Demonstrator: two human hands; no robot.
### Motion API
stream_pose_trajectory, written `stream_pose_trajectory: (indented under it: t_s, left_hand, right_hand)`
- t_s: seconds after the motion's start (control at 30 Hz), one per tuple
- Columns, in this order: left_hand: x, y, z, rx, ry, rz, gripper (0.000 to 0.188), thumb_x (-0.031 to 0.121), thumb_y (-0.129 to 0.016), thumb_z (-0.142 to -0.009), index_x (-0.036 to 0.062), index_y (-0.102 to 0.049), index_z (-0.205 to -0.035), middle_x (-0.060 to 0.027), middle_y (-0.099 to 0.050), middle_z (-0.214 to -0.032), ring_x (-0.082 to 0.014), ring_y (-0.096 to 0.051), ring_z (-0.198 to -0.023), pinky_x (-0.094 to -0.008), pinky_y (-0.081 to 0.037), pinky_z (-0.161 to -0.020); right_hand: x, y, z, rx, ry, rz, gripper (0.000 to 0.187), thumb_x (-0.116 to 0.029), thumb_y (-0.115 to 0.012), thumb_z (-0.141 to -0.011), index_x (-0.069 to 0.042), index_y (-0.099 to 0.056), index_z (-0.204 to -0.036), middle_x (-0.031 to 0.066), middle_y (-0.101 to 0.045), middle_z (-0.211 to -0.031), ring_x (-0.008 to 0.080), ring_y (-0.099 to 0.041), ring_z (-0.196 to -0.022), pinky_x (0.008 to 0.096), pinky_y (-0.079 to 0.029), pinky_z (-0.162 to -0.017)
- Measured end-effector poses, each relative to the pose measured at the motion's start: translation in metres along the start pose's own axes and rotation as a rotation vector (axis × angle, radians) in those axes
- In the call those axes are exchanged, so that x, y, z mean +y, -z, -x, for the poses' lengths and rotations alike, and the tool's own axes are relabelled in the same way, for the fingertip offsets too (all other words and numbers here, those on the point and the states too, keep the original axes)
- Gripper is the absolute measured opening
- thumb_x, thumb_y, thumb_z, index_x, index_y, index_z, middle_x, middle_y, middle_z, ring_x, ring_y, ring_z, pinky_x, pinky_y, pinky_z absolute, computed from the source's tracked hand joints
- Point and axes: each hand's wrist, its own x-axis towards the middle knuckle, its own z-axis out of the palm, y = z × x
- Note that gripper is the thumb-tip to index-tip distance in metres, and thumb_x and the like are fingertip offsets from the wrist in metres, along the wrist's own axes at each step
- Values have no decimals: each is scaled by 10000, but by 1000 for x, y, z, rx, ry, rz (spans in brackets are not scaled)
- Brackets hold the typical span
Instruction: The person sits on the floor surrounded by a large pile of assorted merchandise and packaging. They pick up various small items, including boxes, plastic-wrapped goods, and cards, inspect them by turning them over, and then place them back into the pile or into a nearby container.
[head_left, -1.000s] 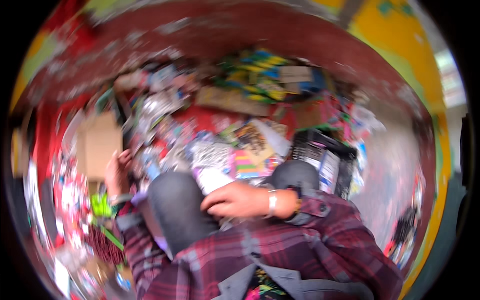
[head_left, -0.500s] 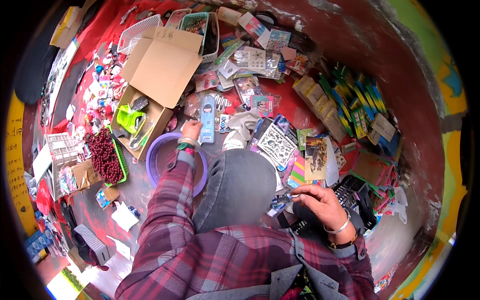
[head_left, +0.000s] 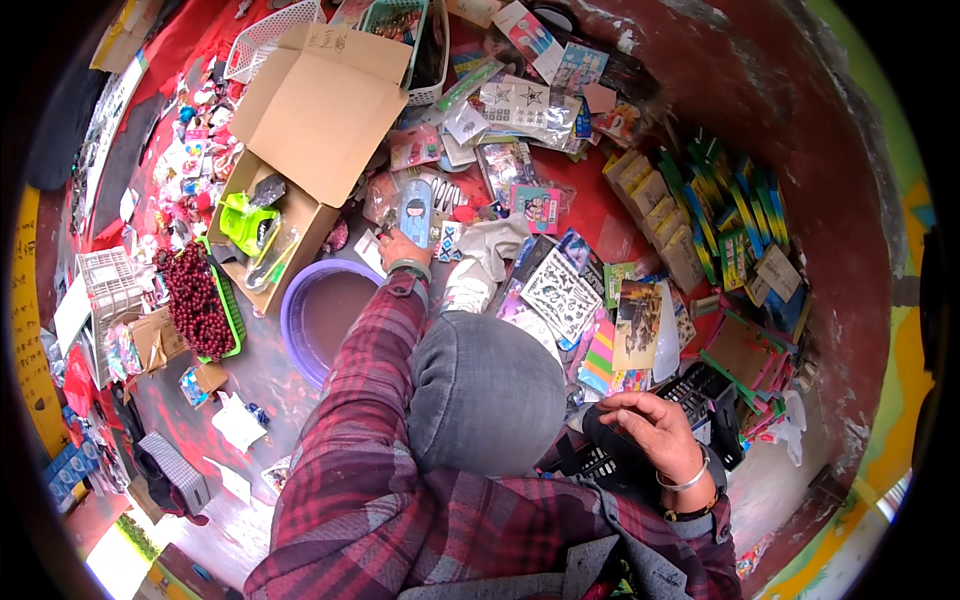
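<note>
My left hand (head_left: 404, 251) lies over the near end of a long blue pencil case (head_left: 415, 207) with a dark-haired cartoon figure on it. Its fingers and thumb are bent about the case, though their tips are partly hidden. A small white card (head_left: 368, 251) sits beside those fingers. Above my lap on the right, my right hand (head_left: 655, 432) hangs with its fingers curled toward the thumb. Anything pinched there is too small or hidden to name. My bent knee in grey denim (head_left: 485, 390) stands between the hands, with a white shoe (head_left: 468, 287) beyond it.
A purple basin (head_left: 300, 345) stands left of my forearm. Behind it is an open cardboard box (head_left: 330, 110) with green plastic inside, then dark red beads (head_left: 200, 305) in a green basket. Packaged cards, stickers (head_left: 562, 290) and stacked boxes (head_left: 655, 215) crowd the right side.
My left hand has moved right, from beside the basin onto the blue pencil case. My right hand has shifted slightly right and down; the pale thing at its fingertips no longer shows clearly.
</note>
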Motion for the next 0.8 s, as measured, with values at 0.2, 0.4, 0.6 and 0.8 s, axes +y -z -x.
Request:
stream_pose_trajectory:
  t_s: [0.2, 0.4, 0.6, 0.8]
  left_hand:
    - [-27, -41, -39, -91, -27, 135, 299, 187, -541, -760, -49, -619, -927, -270, -621, -917, -418, -603, -889, -423, -489, -800]
    - [-22, -9, -25, -553, -101, 1339, 351, -55, -428, -793, -61, -539, -1126, -164, -622, -1019, -273, -610, -945, -376, -474, -860]
    - [-11, 32, -15, -844, -149, 1699, 419, -120, -405, -804, -64, -449, -1217, -154, -565, -1147, -253, -564, -1047, -366, -432, -942]
    - [-11, 33, -14, -848, -182, 1683, 420, -107, -434, -805, -60, -451, -1222, -153, -571, -1139, -247, -568, -1030, -354, -436, -932]
  right_hand:
    - [-6, -1, -2, -31, -9, 20, 233, -50, -525, -899, 41, -574, -1108, 59, -641, -947, 101, -590, -885, 211, -451, -793]
    - [-5, -1, 3, -9, 10, -6, 234, -51, -526, -898, 38, -576, -1109, 53, -638, -950, 91, -581, -878, 201, -442, -780]
    - [-6, -1, 3, -15, 13, 18, 234, -51, -526, -898, 40, -580, -1106, 50, -635, -959, 92, -582, -886, 203, -442, -789]
    - [-6, -1, 3, -18, 12, 9, 231, -49, -525, -896, 37, -584, -1102, 55, -632, -971, 99, -584, -900, 211, -447, -799]
